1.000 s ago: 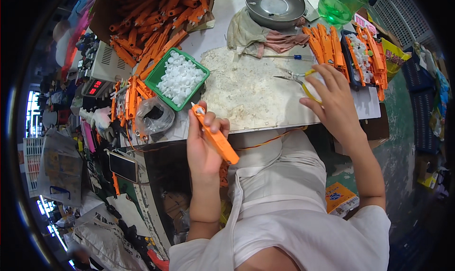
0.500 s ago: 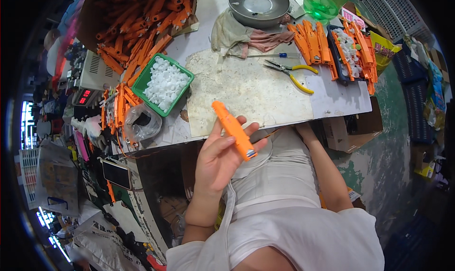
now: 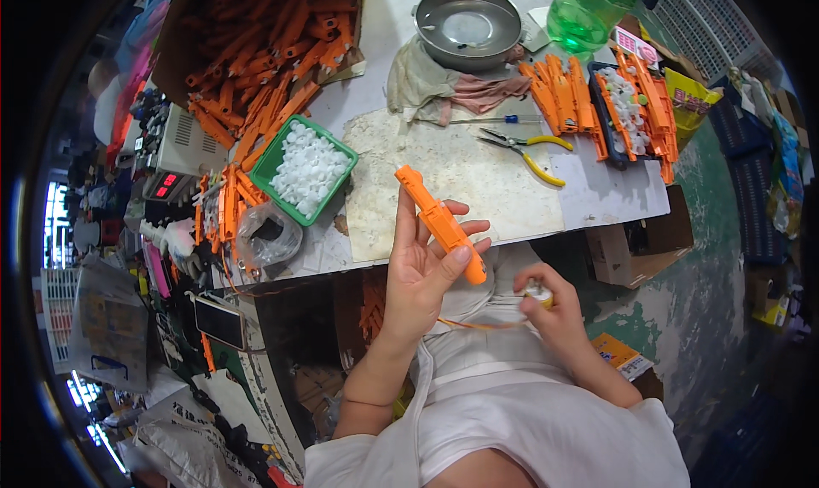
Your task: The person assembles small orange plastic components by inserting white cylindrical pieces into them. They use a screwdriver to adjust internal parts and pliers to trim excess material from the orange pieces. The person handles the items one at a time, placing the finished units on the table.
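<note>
My left hand (image 3: pixel 420 270) is closed on a long orange plastic part (image 3: pixel 448 232), pinned under the thumb and tilted above the table's front edge. Over my lap, my right hand (image 3: pixel 553 313) grips a small round white-and-yellow piece (image 3: pixel 537 293); its exact kind is not clear. A thin orange wire (image 3: pixel 482 324) runs across my lap toward that hand. On the worn work sheet (image 3: pixel 426 181) beyond my hands lie yellow-handled pliers (image 3: pixel 525 151) and a screwdriver (image 3: pixel 508 119) with a blue handle.
Small white pieces fill a green basket (image 3: pixel 345 183) at the left, near a box (image 3: pixel 175 40) heaped with orange parts. More orange parts (image 3: pixel 559 95) and a dark tray (image 3: pixel 601 117) stand at the right. A metal pan (image 3: pixel 433 40) and a cloth (image 3: pixel 420 78) sit at the back.
My right hand has come up from under the table edge and now shows the small round piece in it. My left hand has shifted slightly right, turning the orange part.
</note>
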Available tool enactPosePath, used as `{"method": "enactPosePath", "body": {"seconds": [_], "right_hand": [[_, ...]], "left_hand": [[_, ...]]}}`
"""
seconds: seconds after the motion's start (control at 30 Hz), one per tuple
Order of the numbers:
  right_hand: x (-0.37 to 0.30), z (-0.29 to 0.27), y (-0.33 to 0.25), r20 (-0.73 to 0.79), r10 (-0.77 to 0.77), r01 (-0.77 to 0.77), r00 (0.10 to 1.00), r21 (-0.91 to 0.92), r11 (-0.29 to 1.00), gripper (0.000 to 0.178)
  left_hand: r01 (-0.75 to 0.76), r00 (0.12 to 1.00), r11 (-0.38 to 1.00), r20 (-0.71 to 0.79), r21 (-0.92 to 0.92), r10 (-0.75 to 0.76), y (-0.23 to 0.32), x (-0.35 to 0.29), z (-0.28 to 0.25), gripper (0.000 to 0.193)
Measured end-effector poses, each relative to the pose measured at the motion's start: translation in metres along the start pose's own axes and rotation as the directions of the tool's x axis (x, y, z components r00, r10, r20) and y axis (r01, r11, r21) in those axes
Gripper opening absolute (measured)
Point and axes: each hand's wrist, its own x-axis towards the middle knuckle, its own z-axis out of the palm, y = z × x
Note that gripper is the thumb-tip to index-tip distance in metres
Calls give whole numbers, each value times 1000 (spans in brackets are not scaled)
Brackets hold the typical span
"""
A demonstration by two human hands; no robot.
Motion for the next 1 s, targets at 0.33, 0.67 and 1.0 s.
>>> {"method": "enactPosePath", "body": {"seconds": [0.33, 0.67, 1.0], "right_hand": [[53, 32, -31, 165, -587, 503, 793, -720, 478, 39], [81, 31, -24, 171, -660, 503, 732, -788, 353, 26], [180, -22, -36, -139, -676, 156, 724, -921, 357, 32]], "left_hand": [[-133, 990, 986, -36, 103, 137, -2, 3, 11, 82], [-122, 990, 981, -51, 150, 131, -13, 31, 2, 81], [-323, 882, 650, -31, 688, 471, -50, 51, -30, 66]]}}
